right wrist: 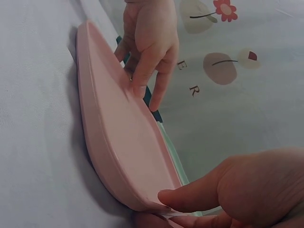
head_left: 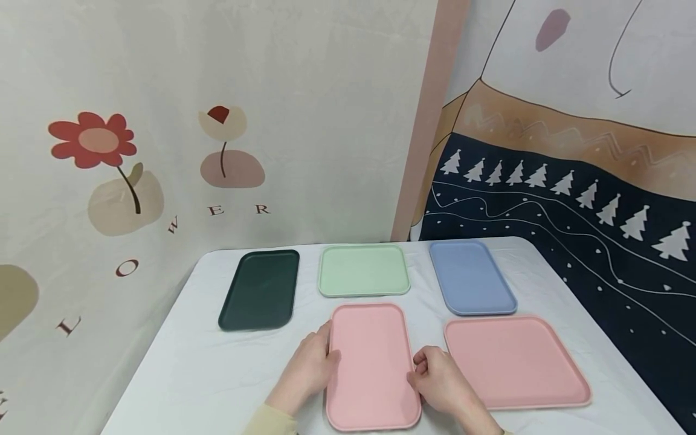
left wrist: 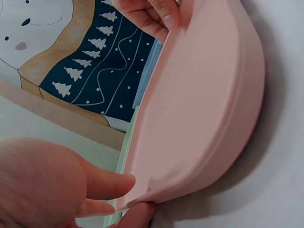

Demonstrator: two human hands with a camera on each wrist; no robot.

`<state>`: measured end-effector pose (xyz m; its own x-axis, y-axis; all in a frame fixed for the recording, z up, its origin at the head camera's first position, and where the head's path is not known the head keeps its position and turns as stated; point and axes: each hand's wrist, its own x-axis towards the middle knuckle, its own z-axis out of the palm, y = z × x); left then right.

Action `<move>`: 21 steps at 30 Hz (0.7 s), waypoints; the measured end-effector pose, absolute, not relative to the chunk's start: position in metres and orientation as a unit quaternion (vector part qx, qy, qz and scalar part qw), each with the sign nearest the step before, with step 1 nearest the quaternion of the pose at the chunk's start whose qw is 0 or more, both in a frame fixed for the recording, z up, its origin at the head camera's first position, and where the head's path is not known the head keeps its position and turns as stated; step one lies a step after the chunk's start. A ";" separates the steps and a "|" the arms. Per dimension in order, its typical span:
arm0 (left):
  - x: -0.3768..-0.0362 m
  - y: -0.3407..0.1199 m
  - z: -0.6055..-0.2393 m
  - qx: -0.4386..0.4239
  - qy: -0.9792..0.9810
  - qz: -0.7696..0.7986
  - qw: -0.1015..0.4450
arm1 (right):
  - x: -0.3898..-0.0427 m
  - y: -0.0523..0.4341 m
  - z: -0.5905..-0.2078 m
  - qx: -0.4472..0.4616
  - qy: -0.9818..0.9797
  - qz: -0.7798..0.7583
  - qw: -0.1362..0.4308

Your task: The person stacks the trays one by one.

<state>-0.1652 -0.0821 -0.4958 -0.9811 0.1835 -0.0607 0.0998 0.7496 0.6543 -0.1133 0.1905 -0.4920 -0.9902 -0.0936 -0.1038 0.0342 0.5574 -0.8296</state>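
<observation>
A pink rectangular tray (head_left: 373, 368) with a raised rim is near the table's front edge, its long sides running away from me. My left hand (head_left: 309, 366) pinches its left rim, thumb on the inside and fingers outside and below, as the left wrist view shows. On the opposite rim my right hand (head_left: 441, 382) pinches in the same way, its thumb (right wrist: 187, 195) over the edge. A shadow lies under the tray's near end; whether the whole tray is off the cloth I cannot tell.
A second pink tray (head_left: 516, 362) lies just right of my right hand. Farther back are a dark green tray (head_left: 260, 291), a light green tray (head_left: 364, 270) and a blue tray (head_left: 472, 278). White cloth (head_left: 190, 374) covers the table, with printed hangings (head_left: 326, 121) behind.
</observation>
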 end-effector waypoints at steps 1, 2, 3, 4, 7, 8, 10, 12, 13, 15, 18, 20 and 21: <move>-0.165 -0.082 -0.495 0.074 0.934 0.345 0.062 | -0.113 0.191 -0.491 -0.016 0.883 -0.465 0.063; -0.165 -0.082 -0.494 0.072 0.934 0.344 0.064 | -0.113 0.191 -0.490 -0.014 0.885 -0.461 0.059; -0.164 -0.082 -0.493 0.069 0.934 0.343 0.066 | -0.113 0.191 -0.489 -0.012 0.887 -0.458 0.055; -0.164 -0.082 -0.492 0.068 0.936 0.340 0.067 | -0.113 0.192 -0.488 -0.012 0.892 -0.450 0.047; -0.165 -0.081 -0.488 0.064 0.940 0.328 0.070 | -0.112 0.193 -0.484 -0.009 0.894 -0.447 0.037; -0.166 -0.081 -0.486 0.064 0.941 0.324 0.069 | -0.112 0.194 -0.482 -0.006 0.891 -0.453 0.039; -0.167 -0.081 -0.483 0.065 0.943 0.318 0.068 | -0.112 0.195 -0.480 -0.001 0.886 -0.461 0.040; -0.168 -0.080 -0.480 0.067 0.944 0.318 0.065 | -0.112 0.197 -0.478 0.006 0.881 -0.470 0.044; -0.168 -0.080 -0.479 0.069 0.943 0.319 0.062 | -0.113 0.197 -0.477 0.009 0.879 -0.474 0.045; -0.169 -0.079 -0.476 0.072 0.943 0.321 0.058 | -0.113 0.198 -0.476 0.013 0.878 -0.477 0.043; -0.168 -0.079 -0.474 0.079 0.941 0.324 0.049 | -0.114 0.200 -0.473 0.016 0.877 -0.479 0.037; -0.168 -0.079 -0.473 0.083 0.941 0.326 0.045 | -0.115 0.201 -0.471 0.017 0.876 -0.481 0.031; -0.168 -0.078 -0.473 0.086 0.940 0.327 0.042 | -0.115 0.202 -0.470 0.018 0.876 -0.482 0.029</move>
